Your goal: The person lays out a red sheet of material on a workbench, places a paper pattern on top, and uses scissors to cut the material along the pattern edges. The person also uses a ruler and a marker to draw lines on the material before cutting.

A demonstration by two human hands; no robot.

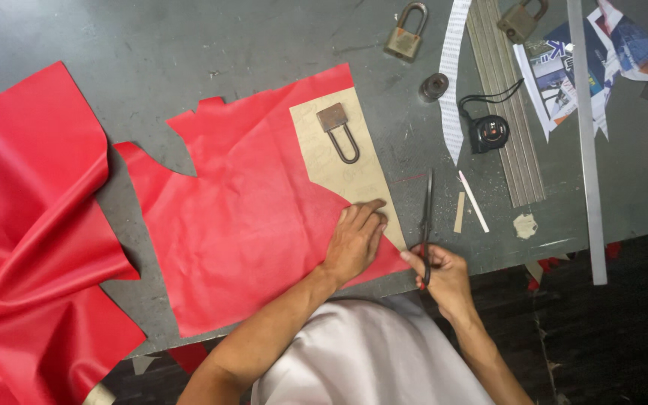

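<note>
Grey worktop (189, 45). Left hand (355, 238) flat, open, pressing tan template (339, 161) onto red leather (249, 225). Right hand (440, 274) gripping scissors (427, 217), just beside template edge.

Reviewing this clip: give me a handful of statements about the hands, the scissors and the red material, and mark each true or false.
1. The right hand grips the scissors. True.
2. The left hand lies flat on the tan template and the red sheet. True.
3. A padlock rests on the tan template. True.
4. The scissors point toward the person. False: the blades point away, along the template's right edge.
5. The left hand holds the tape measure. False: it lies apart on the table.
</note>
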